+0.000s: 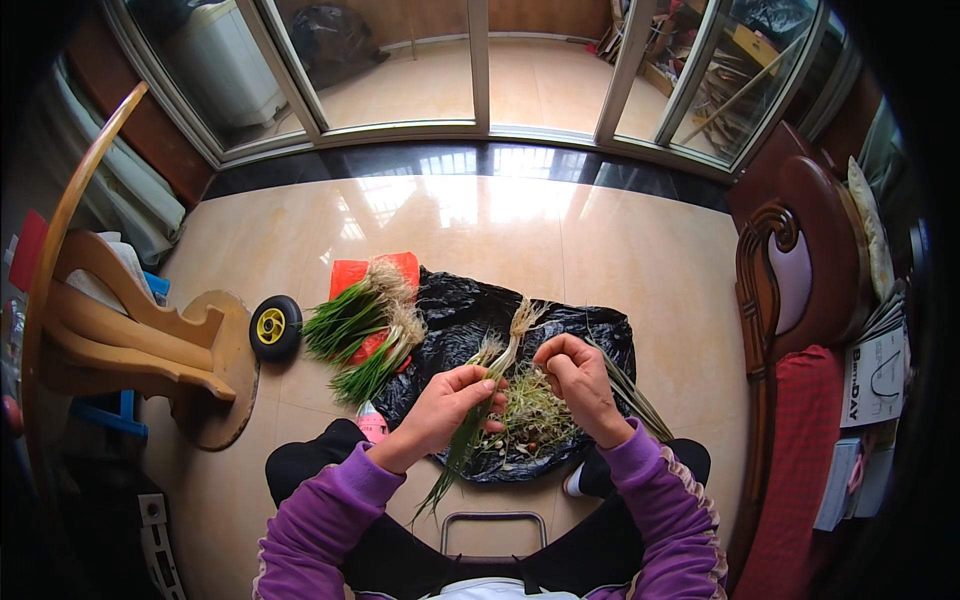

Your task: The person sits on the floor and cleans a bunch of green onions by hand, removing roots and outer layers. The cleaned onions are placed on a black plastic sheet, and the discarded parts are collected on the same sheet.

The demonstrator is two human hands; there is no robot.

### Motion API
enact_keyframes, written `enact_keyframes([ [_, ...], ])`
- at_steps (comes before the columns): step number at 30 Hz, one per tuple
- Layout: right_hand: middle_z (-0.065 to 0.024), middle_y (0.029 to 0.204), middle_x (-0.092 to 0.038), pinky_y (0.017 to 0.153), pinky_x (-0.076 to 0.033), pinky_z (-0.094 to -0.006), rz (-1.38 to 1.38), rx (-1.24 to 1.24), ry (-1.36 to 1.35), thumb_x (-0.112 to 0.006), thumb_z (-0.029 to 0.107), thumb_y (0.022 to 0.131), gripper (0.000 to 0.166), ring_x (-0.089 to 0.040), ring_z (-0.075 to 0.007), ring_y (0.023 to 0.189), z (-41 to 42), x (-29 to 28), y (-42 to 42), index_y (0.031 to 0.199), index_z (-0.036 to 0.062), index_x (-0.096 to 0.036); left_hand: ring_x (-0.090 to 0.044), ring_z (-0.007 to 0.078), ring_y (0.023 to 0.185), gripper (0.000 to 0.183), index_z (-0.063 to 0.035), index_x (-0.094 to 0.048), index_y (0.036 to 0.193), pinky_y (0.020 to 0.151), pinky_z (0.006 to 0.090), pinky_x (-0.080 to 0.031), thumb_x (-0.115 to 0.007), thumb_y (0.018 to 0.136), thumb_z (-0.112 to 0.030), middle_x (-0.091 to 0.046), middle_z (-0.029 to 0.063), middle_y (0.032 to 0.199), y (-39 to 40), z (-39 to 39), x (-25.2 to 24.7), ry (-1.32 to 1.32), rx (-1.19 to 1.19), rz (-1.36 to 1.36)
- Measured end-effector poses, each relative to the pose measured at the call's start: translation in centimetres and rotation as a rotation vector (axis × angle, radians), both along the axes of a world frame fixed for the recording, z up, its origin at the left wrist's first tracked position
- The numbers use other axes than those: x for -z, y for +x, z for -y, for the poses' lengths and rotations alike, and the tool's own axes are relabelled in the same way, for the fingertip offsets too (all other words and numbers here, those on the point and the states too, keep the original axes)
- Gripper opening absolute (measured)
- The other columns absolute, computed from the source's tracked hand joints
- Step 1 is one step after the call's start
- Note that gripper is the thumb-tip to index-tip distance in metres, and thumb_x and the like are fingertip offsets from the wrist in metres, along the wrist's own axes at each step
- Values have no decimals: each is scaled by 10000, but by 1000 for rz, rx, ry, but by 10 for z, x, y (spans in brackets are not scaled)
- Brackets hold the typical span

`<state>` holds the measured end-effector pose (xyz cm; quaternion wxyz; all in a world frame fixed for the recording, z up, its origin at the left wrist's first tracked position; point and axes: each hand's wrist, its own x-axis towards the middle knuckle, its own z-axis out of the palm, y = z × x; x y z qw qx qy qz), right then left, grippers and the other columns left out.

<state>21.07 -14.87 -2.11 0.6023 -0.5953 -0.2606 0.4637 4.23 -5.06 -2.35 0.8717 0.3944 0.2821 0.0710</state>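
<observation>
My left hand (459, 406) is closed around a small bunch of green onions (514, 346), roots pointing up and green leaves hanging down towards me. To its right, my right hand (574, 373) has its fingertips pinched together; whether something thin is between them cannot be told. Beneath both hands a black plastic bag (465, 296) lies spread on the floor, with a heap of loose trimmings (529, 420) on it. More rooted stalks lie behind my left hand. Bundles of green onions (345, 322) rest on a red plastic bag (347, 276) at the left.
A black wheel with a yellow hub (274, 328) and a wooden table base (210, 367) stand left. Long dry stalks (637, 394) lie at the black bag's right edge. A carved wooden seat (757, 322) is at the right. Sliding glass doors (480, 75) stand ahead.
</observation>
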Motion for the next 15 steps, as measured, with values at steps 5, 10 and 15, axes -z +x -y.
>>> enact_keyframes([
  [5,13,648,-533,440,-366,-171,229,-32,-20,-536,32,785,58,-453,-27,506,-1,7,-7,813,-7,-568,-580,125,732,188,0,-521,1003,668,313,-538,-482,868,-126,-552,55,804,-2,0,1,-11,6,9],
  [10,-16,721,-586,487,-400,-184,179,-120,-15,-567,111,815,151,-488,-43,560,-2,5,-13,880,-24,-583,-584,122,713,183,-9,-498,1008,667,311,-536,-484,867,-124,-551,57,796,-2,0,4,27,27,29],
  [15,1,666,-552,440,-356,-164,-7,-123,-16,-592,142,808,162,-449,-27,506,-4,-1,-16,854,-13,-581,-565,107,683,224,-17,-452,1066,643,277,-528,-487,862,-103,-536,43,799,-1,2,2,36,-8,35],
])
